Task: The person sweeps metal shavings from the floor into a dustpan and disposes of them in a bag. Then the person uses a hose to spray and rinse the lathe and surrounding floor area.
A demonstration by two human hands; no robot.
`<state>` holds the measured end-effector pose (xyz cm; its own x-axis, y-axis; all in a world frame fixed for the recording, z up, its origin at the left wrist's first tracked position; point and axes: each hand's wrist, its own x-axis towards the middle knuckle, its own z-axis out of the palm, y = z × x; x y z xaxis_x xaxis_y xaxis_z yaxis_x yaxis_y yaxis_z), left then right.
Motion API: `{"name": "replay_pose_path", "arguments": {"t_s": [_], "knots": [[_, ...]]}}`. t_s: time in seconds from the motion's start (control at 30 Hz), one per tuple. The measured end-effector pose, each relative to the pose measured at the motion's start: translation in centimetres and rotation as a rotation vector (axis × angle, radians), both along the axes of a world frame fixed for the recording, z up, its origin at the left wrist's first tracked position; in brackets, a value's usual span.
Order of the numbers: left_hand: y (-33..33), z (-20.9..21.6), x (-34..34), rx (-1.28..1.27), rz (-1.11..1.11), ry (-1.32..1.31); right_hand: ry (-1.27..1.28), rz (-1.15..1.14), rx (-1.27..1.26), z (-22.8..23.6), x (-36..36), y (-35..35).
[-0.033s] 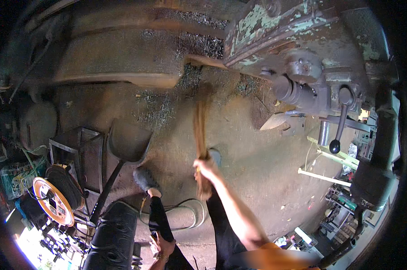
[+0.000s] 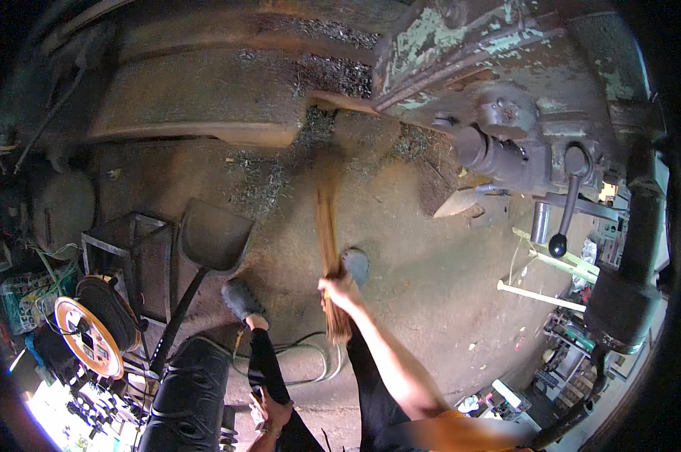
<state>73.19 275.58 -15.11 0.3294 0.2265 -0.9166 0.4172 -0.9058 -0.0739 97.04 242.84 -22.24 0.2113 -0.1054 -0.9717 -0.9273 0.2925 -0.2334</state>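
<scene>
My right hand (image 2: 342,292) is closed round the middle of a straw broom (image 2: 327,233), a bundle of brown stalks. Its far end is blurred by motion over the floor near a patch of metal shavings (image 2: 261,184); the near end points back between my legs. Down by my left leg, my left hand (image 2: 271,413) has its fingers curled, and what they hold is too small to make out. Left of my shoes (image 2: 242,300) lies a dark dustpan-like shovel (image 2: 216,235) with a long handle.
A machine with chipped green paint and a ball-ended lever (image 2: 569,200) stands at the right. On the left are a metal frame stand (image 2: 129,241), an orange cable reel (image 2: 89,337) and a black ribbed case (image 2: 186,392). A hose (image 2: 310,380) loops on the floor behind my feet.
The broom and my right hand have shifted slightly left, uncovering more of my right shoe. My left hand has hardly moved.
</scene>
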Motion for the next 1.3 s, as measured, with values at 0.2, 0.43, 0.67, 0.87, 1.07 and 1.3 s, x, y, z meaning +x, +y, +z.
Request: {"name": "replay_pose_path", "arguments": {"t_s": [0.2, 0.43, 0.67, 0.87, 1.07, 1.3], "knots": [[-0.2, 0.6, 0.7, 0.03, -0.029, 0.091, -0.301, 0.067, -0.11, 4.9, -4.0, 0.3], [-1.6, 1.4, 3.1, 0.075, -0.07, 0.065, -0.185, 0.263, -0.106, -1.4, 3.6, -2.2], [-2.0, 2.3, 3.4, 0.103, -0.144, 0.064, -0.186, 0.129, -0.224, 4.4, -1.6, -5.0], [-2.3, 2.2, 3.8, 0.102, -0.126, 0.06, -0.031, 0.154, -0.078, -0.8, 0.6, -3.1], [-2.6, 2.9, 4.0, 0.112, -0.105, 0.081, -0.087, 0.164, -0.114, 5.2, -7.4, -2.8], [-2.7, 3.0, 4.3, 0.081, -0.096, 0.03, -0.016, 0.203, -0.06, -0.4, -5.2, -1.7]]}}
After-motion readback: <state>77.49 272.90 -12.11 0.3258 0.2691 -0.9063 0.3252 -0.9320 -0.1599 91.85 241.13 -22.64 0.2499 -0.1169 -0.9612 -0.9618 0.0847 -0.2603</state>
